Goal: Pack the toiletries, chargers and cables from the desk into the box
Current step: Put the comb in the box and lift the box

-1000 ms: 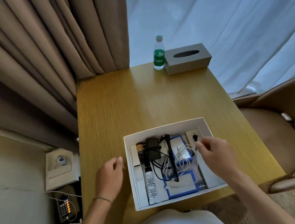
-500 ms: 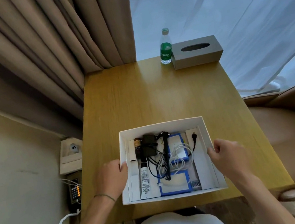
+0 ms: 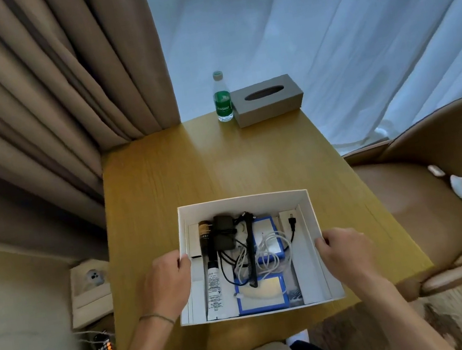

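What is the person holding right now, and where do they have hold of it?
The white box: left hand grips its left wall, right hand its right wall.

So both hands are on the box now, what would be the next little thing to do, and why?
Probably lift the white box straight up and carry it off. The left hand and right hand each grip a side wall, the tube, comb, chargers and cables already lie inside, and only a water bottle and tissue box remain on the desk.
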A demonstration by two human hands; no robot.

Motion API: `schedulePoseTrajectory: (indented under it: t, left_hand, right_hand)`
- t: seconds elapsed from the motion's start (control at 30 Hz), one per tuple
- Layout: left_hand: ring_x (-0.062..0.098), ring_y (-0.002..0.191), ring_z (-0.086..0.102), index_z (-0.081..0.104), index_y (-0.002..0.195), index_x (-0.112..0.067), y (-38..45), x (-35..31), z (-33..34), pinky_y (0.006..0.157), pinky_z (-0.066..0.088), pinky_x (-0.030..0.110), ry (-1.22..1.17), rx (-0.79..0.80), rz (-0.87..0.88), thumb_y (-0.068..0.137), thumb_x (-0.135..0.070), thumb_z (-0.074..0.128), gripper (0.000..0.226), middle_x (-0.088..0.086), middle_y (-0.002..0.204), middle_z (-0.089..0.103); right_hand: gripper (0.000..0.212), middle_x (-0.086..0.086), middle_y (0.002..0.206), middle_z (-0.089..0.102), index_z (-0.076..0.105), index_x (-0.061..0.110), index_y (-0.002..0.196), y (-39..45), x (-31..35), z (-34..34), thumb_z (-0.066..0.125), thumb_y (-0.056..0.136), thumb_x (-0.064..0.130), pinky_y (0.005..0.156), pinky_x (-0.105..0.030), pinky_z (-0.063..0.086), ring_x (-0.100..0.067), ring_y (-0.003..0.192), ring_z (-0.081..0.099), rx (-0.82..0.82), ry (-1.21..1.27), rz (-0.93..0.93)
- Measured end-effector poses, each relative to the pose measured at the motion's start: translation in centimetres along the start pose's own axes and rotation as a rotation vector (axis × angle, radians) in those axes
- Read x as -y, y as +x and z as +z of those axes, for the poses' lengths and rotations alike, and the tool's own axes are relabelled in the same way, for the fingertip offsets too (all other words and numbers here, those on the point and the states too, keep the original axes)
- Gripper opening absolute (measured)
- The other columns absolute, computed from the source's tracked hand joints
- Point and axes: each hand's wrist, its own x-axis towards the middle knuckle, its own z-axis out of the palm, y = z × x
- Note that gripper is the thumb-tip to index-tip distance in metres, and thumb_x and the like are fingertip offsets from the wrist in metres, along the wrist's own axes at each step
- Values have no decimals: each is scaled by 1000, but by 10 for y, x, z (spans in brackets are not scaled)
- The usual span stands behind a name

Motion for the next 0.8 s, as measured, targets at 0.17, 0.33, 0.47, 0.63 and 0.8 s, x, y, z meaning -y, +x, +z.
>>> schedulePoseTrajectory:
  t: [0.17, 0.33, 0.47, 0.63, 0.8]
  left_hand:
    - [16, 44, 30, 41, 55, -16, 27, -3, -8, 46, 21, 28, 34, 7, 193, 97, -25, 50, 44, -2, 49, 39]
    - [17, 44, 33, 50, 58, -11, 42, -3, -4, 48, 26, 27, 17, 41, 361, 98, -26, 48, 42, 2, 49, 45]
    - [15, 41, 32, 50, 55, -14, 38, -11, 1, 45, 25, 24, 2, 87, 500, 98, -26, 49, 44, -1, 45, 46]
    - [16, 41, 43, 49, 52, -15, 17, -32, 7, 42, 26, 24, 57, 148, 667, 98, -28, 50, 47, -1, 46, 49]
    - [16, 41, 43, 47, 52, -15, -18, -59, 18, 43, 27, 25, 77, 266, 842, 99, -29, 48, 49, 0, 44, 48]
  right_hand:
    - [48, 3, 47, 43, 45, 19, 50, -39, 8, -2, 53, 96, 27, 44, -26, 25, -12, 42, 33, -126, 43, 163]
    - [49, 4, 47, 43, 41, 19, 49, -86, 16, -7, 55, 95, 28, 44, -27, 24, -13, 43, 37, -222, 31, 307]
    - [46, 3, 52, 49, 44, 20, 52, -133, 19, -7, 53, 96, 32, 48, -38, 44, -24, 51, 54, -275, 23, 463]
    - [44, 0, 48, 48, 46, 15, 53, -198, 9, 0, 55, 93, 29, 45, -30, 30, -19, 45, 46, -360, 30, 617]
    - [44, 3, 47, 41, 44, 18, 52, -268, 2, 9, 54, 94, 27, 45, -25, 24, -14, 42, 34, -439, 85, 811]
